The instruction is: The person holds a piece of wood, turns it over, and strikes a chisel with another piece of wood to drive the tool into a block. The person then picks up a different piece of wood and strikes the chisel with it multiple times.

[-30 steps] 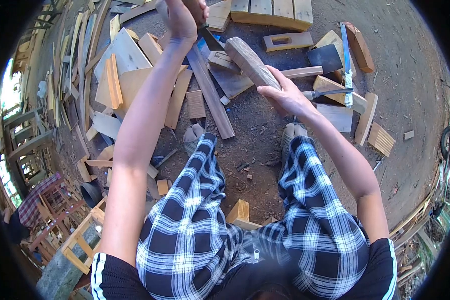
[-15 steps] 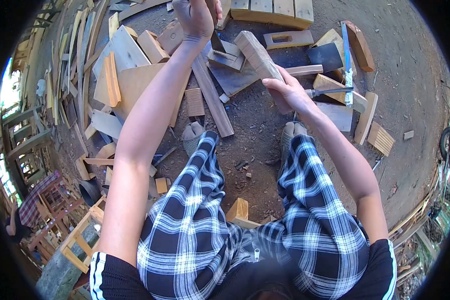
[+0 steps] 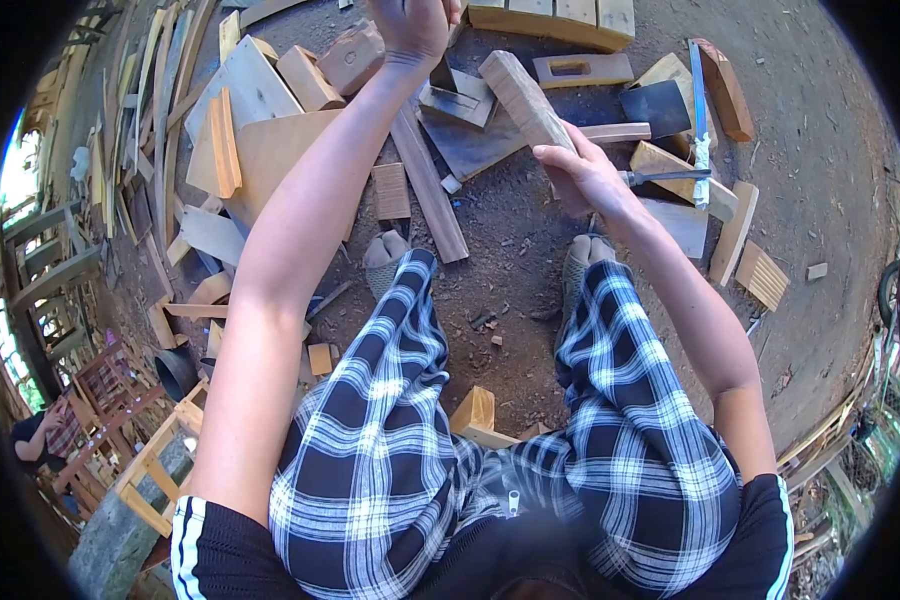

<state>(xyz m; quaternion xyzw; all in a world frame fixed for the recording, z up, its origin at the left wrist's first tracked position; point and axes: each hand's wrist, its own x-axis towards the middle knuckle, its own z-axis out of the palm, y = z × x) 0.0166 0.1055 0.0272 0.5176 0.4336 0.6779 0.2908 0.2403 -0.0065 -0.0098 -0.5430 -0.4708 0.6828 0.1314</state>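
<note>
My left hand [image 3: 413,32] is closed in a fist at the top edge, partly cut off by the frame. What it grips is mostly hidden, and I cannot tell its kind. Just under the fist a dark, flat, blade-like piece [image 3: 442,74] stands over a small wooden block with a slot [image 3: 458,100]. My right hand [image 3: 582,172] is wrapped around the near end of a long wooden block [image 3: 518,92], which slants up and to the left. Beyond the right wrist lies a dark metal rod-like tool [image 3: 670,176].
Offcuts and boards cover the ground ahead, including a long plank [image 3: 432,185], a wooden piece with an oval slot [image 3: 582,69] and a blue-bladed tool [image 3: 698,95]. Long strips [image 3: 155,110] lie at left. Another person [image 3: 38,440] is near wooden frames at lower left.
My left hand has moved slightly up and right. The right hand still holds the wooden block at much the same slant. The view has shifted a little, and the person at lower left has changed posture.
</note>
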